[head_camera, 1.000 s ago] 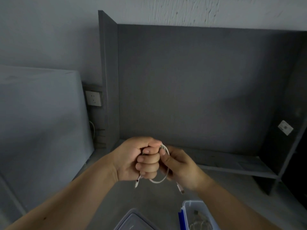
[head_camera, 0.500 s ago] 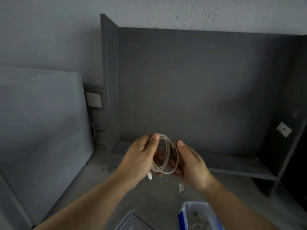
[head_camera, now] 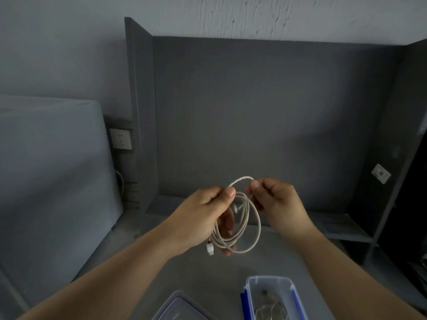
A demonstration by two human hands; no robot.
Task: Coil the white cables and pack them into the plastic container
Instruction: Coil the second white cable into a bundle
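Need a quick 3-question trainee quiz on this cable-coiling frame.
1. True or false: the right hand is empty.
2. The container is: A) shut, B) open, with the lid to its left, C) held up.
3. Which hand grips the cable coil near the dangling plug?
Key: 1 false, it pinches the top loop; 2 B; 3 left hand.
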